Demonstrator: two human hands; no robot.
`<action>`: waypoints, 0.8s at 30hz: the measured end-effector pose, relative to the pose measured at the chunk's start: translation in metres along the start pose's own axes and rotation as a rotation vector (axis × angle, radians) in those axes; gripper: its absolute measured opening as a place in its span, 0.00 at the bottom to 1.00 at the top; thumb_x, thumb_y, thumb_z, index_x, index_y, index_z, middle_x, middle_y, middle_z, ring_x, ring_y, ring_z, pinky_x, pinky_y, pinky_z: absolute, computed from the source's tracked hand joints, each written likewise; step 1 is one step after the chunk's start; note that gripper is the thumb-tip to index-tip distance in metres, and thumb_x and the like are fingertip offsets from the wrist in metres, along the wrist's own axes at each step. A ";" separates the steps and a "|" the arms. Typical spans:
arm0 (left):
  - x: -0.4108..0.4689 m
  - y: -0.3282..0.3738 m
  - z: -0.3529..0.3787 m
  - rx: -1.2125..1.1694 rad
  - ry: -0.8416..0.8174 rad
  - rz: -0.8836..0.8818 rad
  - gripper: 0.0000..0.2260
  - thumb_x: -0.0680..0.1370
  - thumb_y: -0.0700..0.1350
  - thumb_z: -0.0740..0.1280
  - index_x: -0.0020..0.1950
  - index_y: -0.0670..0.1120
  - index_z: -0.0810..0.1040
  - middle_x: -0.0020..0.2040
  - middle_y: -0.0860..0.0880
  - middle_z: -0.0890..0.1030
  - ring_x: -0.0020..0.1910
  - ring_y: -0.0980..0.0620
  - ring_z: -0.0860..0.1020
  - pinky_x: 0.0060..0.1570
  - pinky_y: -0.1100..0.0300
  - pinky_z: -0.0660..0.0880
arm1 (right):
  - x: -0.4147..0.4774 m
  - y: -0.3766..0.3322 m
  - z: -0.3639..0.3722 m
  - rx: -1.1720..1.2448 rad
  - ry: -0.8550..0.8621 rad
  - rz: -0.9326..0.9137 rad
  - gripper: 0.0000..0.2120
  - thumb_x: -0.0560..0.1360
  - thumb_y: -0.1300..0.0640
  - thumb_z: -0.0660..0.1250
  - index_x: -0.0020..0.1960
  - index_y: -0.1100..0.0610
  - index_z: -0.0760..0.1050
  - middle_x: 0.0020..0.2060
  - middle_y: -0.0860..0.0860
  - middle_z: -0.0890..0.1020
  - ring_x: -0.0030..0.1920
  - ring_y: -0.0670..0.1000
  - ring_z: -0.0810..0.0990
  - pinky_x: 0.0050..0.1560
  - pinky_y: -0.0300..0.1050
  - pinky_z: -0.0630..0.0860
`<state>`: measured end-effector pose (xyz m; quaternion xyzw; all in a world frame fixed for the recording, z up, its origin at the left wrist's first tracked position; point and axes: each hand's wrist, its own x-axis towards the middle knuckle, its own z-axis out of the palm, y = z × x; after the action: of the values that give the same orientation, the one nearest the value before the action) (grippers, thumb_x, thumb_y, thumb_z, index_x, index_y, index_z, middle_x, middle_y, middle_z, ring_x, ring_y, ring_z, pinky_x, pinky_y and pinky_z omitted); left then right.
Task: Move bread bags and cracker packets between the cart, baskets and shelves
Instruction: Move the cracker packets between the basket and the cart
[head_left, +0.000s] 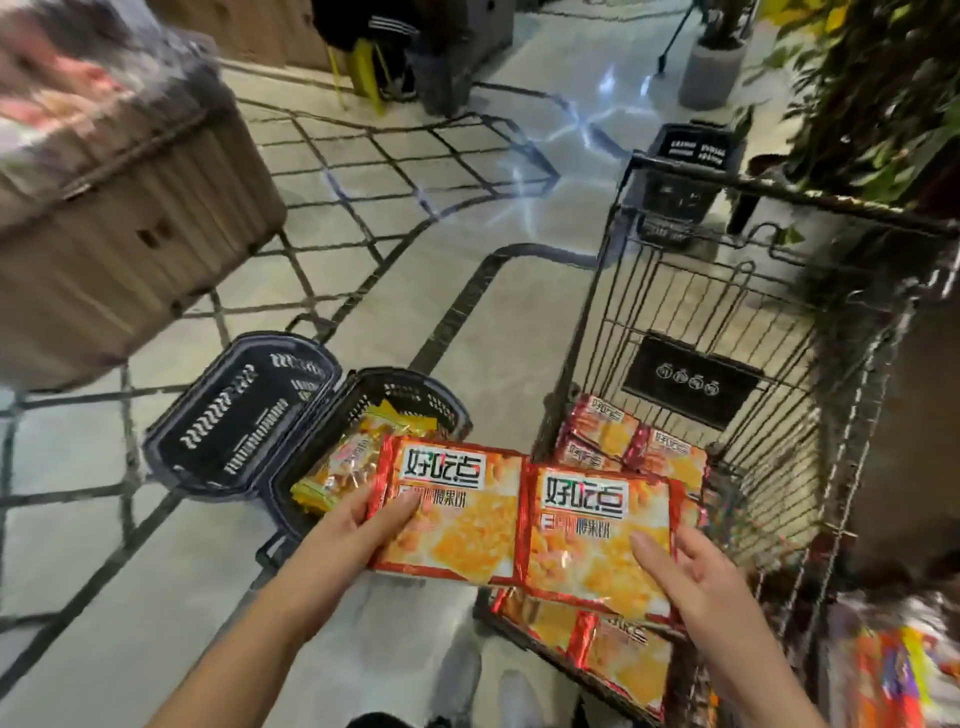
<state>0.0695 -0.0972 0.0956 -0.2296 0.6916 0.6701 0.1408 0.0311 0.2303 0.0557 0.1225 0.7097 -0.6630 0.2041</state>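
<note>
I hold two red-and-orange cracker packets side by side above the cart's left edge. My left hand (358, 525) grips the left cracker packet (457, 514) at its left edge. My right hand (691, 582) grips the right cracker packet (592, 540) at its lower right. Several more cracker packets (623, 441) lie inside the wire shopping cart (810, 374) on the right. On the floor to the left stand two dark baskets: an empty basket (244, 415) and a second basket (415, 395) holding yellow bread bags (353, 457).
A wooden display stand (114, 223) with wrapped goods rises at the left. A further black basket (685, 156) sits beyond the cart. Plants (872, 93) and a grey pot (711, 73) stand at the back right. More colourful packets (904, 670) show at the lower right. The floor is tiled.
</note>
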 end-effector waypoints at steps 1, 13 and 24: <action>-0.009 -0.006 -0.013 -0.029 0.044 -0.008 0.10 0.82 0.47 0.66 0.62 0.47 0.80 0.47 0.50 0.88 0.42 0.55 0.87 0.38 0.69 0.79 | 0.003 -0.010 0.017 -0.023 -0.069 0.006 0.19 0.71 0.43 0.74 0.55 0.53 0.80 0.50 0.50 0.87 0.51 0.50 0.86 0.51 0.46 0.79; -0.144 -0.091 -0.219 -0.305 0.481 0.021 0.16 0.78 0.57 0.72 0.64 0.53 0.82 0.60 0.47 0.86 0.59 0.44 0.84 0.67 0.41 0.74 | -0.013 -0.038 0.265 -0.148 -0.514 -0.044 0.10 0.78 0.59 0.70 0.58 0.59 0.81 0.50 0.56 0.88 0.48 0.51 0.88 0.42 0.35 0.80; -0.228 -0.140 -0.432 -0.289 0.611 0.030 0.16 0.79 0.58 0.68 0.64 0.54 0.80 0.53 0.54 0.88 0.51 0.53 0.87 0.60 0.50 0.79 | -0.083 -0.005 0.512 -0.120 -0.548 0.076 0.20 0.73 0.48 0.74 0.63 0.54 0.80 0.53 0.53 0.88 0.52 0.56 0.88 0.61 0.55 0.80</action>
<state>0.3843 -0.4961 0.1160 -0.4272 0.6029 0.6636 -0.1169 0.1680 -0.2697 0.0784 -0.0469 0.6610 -0.6200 0.4200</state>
